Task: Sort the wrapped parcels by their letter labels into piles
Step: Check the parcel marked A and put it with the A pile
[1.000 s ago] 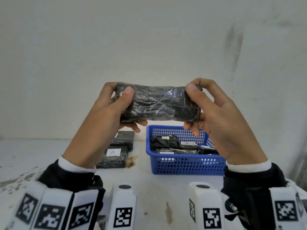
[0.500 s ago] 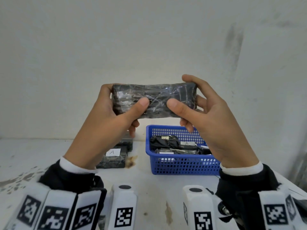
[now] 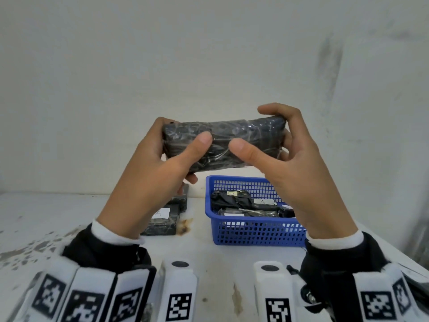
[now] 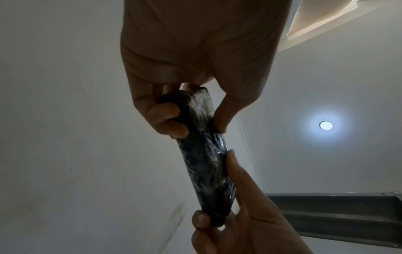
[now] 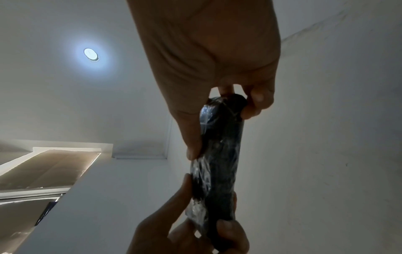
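Note:
Both hands hold one black plastic-wrapped parcel (image 3: pixel 222 140) up in front of the wall, above the table. My left hand (image 3: pixel 162 159) grips its left end, thumb across the near face. My right hand (image 3: pixel 278 154) grips its right end, thumb on the near face and fingers curled over the top. No label shows on the side facing me. The wrist views show the parcel (image 4: pixel 204 159) (image 5: pixel 217 154) edge-on between thumb and fingers. A pile of black parcels (image 3: pixel 167 214) with a white "A" label lies on the table, partly hidden by my left hand.
A blue plastic basket (image 3: pixel 255 231) stands on the white table (image 3: pixel 46 217) at centre right and holds several black parcels, one with an "A" label (image 3: pixel 262 201). A plain wall rises close behind. A brown stain marks the table beside the pile.
The parcel has been turned in my hands. Both thumbs slid from its ends toward the middle of the near face, and the right fingers moved over the top.

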Demonstrator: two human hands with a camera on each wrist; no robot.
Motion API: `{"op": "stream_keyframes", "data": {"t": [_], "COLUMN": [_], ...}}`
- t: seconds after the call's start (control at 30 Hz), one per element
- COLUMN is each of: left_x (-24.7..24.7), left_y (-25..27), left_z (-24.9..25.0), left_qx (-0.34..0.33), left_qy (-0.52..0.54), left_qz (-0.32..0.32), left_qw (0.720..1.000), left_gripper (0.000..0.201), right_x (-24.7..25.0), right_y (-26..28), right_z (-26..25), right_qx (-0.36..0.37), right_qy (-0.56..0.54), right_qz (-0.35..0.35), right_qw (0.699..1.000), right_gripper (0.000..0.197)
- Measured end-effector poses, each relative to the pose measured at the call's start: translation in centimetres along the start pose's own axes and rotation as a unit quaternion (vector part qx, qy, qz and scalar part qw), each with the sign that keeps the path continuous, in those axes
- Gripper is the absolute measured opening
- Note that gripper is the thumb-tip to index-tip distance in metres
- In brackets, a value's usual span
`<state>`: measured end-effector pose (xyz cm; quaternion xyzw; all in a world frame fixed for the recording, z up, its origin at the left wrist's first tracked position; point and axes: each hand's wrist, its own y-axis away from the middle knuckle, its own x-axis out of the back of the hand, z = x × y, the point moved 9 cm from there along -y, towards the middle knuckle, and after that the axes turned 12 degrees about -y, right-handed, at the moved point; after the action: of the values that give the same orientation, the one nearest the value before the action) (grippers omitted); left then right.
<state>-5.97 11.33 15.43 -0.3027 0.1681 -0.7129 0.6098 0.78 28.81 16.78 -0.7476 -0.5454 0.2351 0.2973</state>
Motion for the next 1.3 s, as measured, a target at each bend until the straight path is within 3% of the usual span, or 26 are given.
{"op": "stream_keyframes", "data": {"t": [0.2, 0.47, 0.7, 0.87, 0.97, 1.1, 1.23, 1.3], "left_x": [-0.5, -0.6, -0.8, 0.2, 0.9, 0.8, 0.8, 1.1], "left_y": [0.0, 0.1, 0.3, -0.3, -0.2, 0.1, -0.1, -0.3], "left_z": [0.2, 0.5, 0.7, -0.7, -0.8, -0.4, 0.0, -0.2], "left_qx": [0.001, -0.016, -0.013, 0.035, 0.044, 0.042, 0.027, 0.024], "left_qy": [0.036, 0.028, 0.037, 0.077, 0.086, 0.125, 0.147, 0.144], "left_qz": [-0.007, 0.002, -0.002, 0.024, 0.035, 0.025, 0.023, 0.027], "left_qw": [0.999, 0.999, 0.999, 0.996, 0.995, 0.991, 0.989, 0.989], "left_gripper": [0.032, 0.039, 0.038, 0.089, 0.090, 0.077, 0.072, 0.075], "right_x": [0.1, 0.7, 0.6, 0.4, 0.9, 1.6, 2.0, 1.8], "right_y": [0.1, -0.1, 0.0, -0.1, -0.1, -0.4, -0.5, -0.5], "right_z": [-0.3, 0.8, -0.2, 0.3, 0.8, 0.5, 0.6, 0.8], "right_qx": [-0.009, -0.023, -0.001, -0.019, -0.053, -0.045, -0.047, -0.055], "right_qy": [-0.014, 0.058, 0.042, 0.029, -0.005, -0.062, -0.086, -0.076], "right_qz": [0.004, 0.021, 0.038, 0.028, 0.037, 0.041, 0.038, 0.024], "right_qw": [1.000, 0.998, 0.998, 0.999, 0.998, 0.996, 0.994, 0.995], "right_gripper": [0.038, 0.060, 0.056, 0.077, 0.089, 0.058, 0.068, 0.061]}}
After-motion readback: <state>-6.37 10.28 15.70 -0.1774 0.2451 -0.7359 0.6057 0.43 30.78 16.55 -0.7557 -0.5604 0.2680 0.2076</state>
